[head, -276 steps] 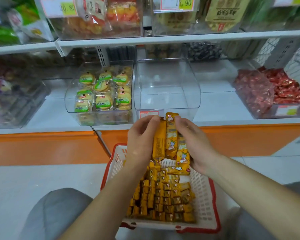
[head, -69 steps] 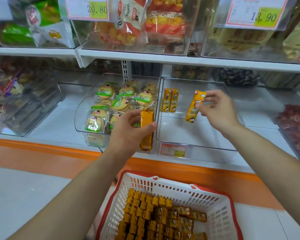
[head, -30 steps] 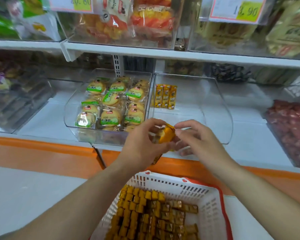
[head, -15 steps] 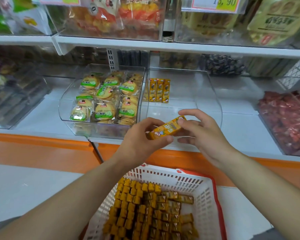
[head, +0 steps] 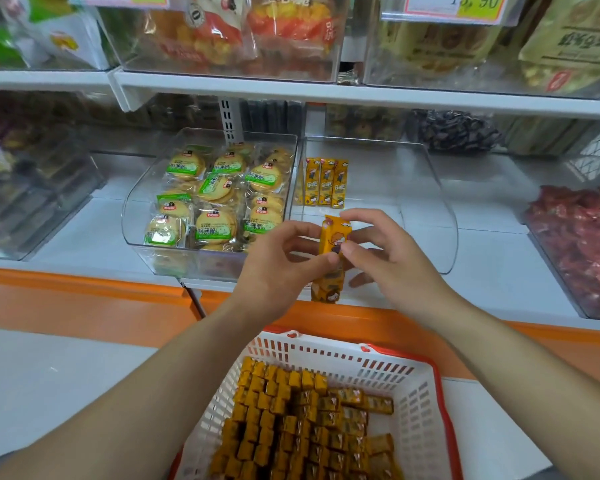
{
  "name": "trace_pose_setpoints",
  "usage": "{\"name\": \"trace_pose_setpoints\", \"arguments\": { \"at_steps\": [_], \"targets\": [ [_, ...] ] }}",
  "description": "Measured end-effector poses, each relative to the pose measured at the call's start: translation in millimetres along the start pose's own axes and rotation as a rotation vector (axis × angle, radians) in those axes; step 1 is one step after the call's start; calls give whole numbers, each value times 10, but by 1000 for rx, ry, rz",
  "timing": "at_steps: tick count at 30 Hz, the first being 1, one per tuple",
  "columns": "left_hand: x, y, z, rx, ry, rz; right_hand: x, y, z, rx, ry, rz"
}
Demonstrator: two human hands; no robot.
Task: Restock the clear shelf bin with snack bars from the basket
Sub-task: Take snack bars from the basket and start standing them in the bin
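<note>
1. The bar (head: 334, 233) stands upright at frame centre, just in front of the bin (head: 442, 220) and not yet inside it.
2. Your left hand (head: 278, 263) and right hand (head: 390, 259) both pinch it, fingers curled narrow.
3. Three bars (head: 326, 183) stand at the bin's back left.
4. The slick wrapper could slip as you pass it between hands and drop towards the basket (head: 413, 386), lower centre.
5. A careless push could topple the standing row.
</note>
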State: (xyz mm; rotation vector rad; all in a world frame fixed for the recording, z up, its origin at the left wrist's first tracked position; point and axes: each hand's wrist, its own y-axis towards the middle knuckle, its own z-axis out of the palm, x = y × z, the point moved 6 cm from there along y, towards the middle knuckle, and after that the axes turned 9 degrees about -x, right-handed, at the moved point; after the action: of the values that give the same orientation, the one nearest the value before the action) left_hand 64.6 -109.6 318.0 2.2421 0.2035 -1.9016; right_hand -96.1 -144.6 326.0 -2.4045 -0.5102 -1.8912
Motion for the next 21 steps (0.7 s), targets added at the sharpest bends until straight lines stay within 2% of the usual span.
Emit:
{"name": "trace_pose_setpoints", "arguments": {
  "at_steps": [3, 5, 8, 11, 15, 21],
  "targets": [
    [-71, 27, -15, 23, 34, 27, 101, 123, -16, 47, -37, -31],
    [-115, 99, -106, -30, 120, 89, 159, 295, -97, 47, -8, -45],
    [-103, 221, -324, -180, 385, 199, 79, 718, -300, -62, -18, -28],
    [75, 309, -466, -236, 567, 165, -208, 1245, -487, -215, -201, -14],
    [282, 393, -456, -183, 692, 89, -524, 1836, -618, -349, -580, -92],
    [379, 428, -334, -107, 810, 84, -902, 2318, -557, -418, -643, 25]
  ]
}}
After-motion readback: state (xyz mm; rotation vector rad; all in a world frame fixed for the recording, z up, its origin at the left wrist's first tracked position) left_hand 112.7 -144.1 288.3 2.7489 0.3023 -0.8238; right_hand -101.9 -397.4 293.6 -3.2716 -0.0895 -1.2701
